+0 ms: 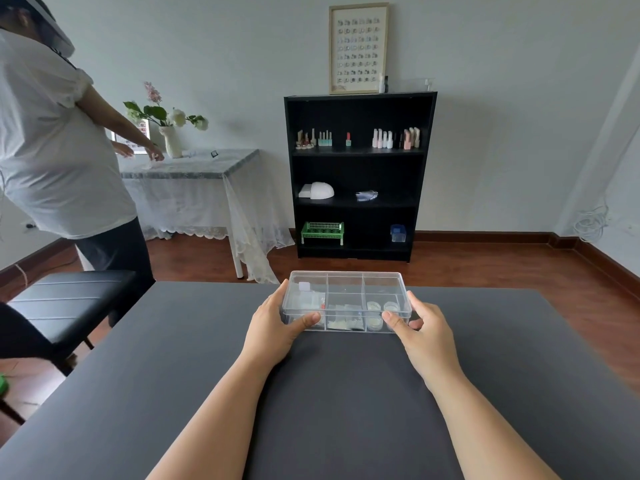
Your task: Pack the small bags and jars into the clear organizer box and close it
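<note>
At the far middle of the dark grey table (346, 393), toward twelve o'clock from the person, sits the clear organizer box (346, 301) with its lid down over the compartments. Small bags (344, 322) lie in the near middle cell and round jars (379, 308) in the cells at the three o'clock end; a small white item sits at the nine o'clock end. The left hand (273, 327) clasps the nine o'clock end, thumb on the near front wall and fingers curled behind; the right hand (420, 323) clasps the three o'clock end likewise. Packing looks finished, and the step in hand seems to be pressing the lid shut. Next calls for even downward pressure at both ends until the catch seats; whether it has latched cannot be told. The box's far side lies close to the table's twelve o'clock edge, so pushing forward risks a drop; wide bare room lies toward six o'clock. A black chair (69, 299) stands at nine o'clock, well apart.
</note>
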Demonstrator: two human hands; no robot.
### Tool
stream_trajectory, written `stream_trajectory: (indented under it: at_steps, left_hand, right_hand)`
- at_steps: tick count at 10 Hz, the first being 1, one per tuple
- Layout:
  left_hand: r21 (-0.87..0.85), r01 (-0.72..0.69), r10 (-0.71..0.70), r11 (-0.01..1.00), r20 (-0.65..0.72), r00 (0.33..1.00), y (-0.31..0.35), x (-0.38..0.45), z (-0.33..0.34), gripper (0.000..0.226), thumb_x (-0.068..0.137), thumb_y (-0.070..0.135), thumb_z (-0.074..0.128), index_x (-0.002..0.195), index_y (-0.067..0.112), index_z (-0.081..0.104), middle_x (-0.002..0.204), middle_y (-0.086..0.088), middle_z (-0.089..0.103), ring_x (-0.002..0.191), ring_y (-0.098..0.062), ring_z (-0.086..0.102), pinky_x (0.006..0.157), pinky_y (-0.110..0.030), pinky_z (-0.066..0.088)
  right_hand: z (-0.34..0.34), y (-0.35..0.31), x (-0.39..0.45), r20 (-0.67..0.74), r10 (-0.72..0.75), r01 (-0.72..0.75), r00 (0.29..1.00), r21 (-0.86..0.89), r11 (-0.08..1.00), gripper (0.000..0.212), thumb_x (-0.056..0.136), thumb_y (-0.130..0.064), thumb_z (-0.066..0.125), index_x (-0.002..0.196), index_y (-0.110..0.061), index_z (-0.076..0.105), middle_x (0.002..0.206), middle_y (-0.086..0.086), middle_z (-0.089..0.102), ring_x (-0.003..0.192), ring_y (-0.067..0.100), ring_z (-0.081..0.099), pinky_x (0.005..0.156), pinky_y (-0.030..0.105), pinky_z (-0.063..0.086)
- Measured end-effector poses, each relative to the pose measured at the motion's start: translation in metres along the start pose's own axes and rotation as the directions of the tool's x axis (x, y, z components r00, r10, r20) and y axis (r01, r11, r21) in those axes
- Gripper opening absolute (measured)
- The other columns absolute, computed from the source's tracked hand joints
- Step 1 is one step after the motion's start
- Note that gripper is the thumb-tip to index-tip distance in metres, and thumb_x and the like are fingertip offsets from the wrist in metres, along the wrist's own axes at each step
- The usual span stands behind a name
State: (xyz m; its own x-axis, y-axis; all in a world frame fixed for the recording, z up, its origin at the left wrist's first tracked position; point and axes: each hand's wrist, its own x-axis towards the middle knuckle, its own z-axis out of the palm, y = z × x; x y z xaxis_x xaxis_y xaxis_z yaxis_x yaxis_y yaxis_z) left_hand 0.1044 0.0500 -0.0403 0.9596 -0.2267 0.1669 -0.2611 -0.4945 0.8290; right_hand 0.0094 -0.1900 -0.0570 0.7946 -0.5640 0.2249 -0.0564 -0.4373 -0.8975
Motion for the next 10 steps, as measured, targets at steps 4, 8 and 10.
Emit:
stream_trajectory:
  at_steps: [4, 8, 10]
  left_hand:
    - [0.051, 0.06, -0.061, 0.997, 0.019, 0.998, -0.001, 0.011, 0.002, 0.103, 0.063, 0.075, 0.066, 0.149, 0.039, 0.02, 0.148, 0.005, 0.042, 0.129, -0.022, 0.046, 0.103, -0.041, 0.042]
    - [0.184, 0.048, -0.056, 0.982, 0.041, 0.998, 0.003, 0.012, 0.004, 0.098, 0.072, 0.075, 0.058, 0.15, 0.04, 0.01, 0.15, 0.005, 0.04, 0.131, -0.026, 0.044, 0.107, -0.053, 0.033]
    - [0.203, 0.025, -0.024, 0.979, -0.008, 1.0, 0.006, 0.001, 0.002, 0.11, 0.07, 0.079, 0.053, 0.151, 0.031, -0.003, 0.156, 0.005, 0.029, 0.137, -0.027, 0.035, 0.108, -0.053, 0.031]
  right_hand:
    - [0.005, -0.003, 0.009, 0.005, -0.024, 0.024, 1.0, -0.06, 0.998, 0.068, 0.085, -0.043, 0.067, 0.145, -0.023, 0.042, 0.097, -0.012, 0.048, 0.081, 0.005, 0.053, 0.064, 0.008, 0.035]
    - [0.008, -0.005, 0.013, 0.02, -0.032, 0.035, 0.999, -0.142, 0.989, 0.07, 0.089, -0.044, 0.062, 0.149, -0.02, 0.035, 0.108, -0.005, 0.048, 0.08, 0.007, 0.051, 0.064, 0.01, 0.036]
    - [0.003, -0.013, 0.0, -0.039, -0.071, 0.068, 0.997, -0.076, 0.995, 0.073, 0.088, -0.044, 0.063, 0.15, -0.02, 0.032, 0.131, 0.001, 0.043, 0.111, 0.016, 0.049, 0.094, 0.031, 0.044]
